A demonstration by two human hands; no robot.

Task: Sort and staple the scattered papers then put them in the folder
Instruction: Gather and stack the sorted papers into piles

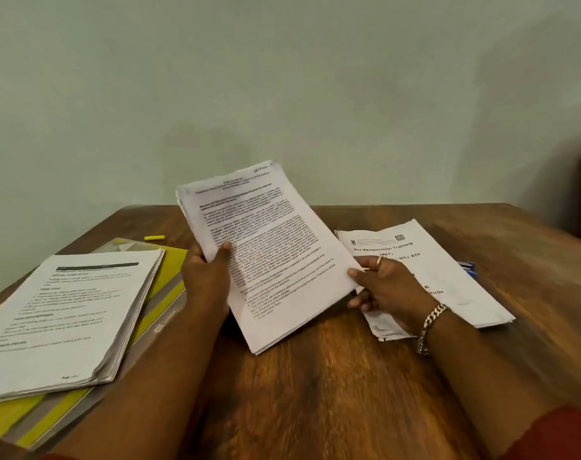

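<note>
both hands (205, 273) hold a tilted, text-printed paper sheaf (269, 247) above the table (349, 376).

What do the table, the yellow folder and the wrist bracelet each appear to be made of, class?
Table: wood or a wood-look veneer, with brown streaked grain and a slight sheen.
Yellow folder: probably plastic, with smooth yellow panels and a translucent grey strip.
Bracelet: looks like silver-coloured metal, with shiny chunky chain links; the exact metal cannot be told.

Right paper stack (442, 260) reads "Pre-Examination Training (PET)"; other sheets' print blurred
</note>
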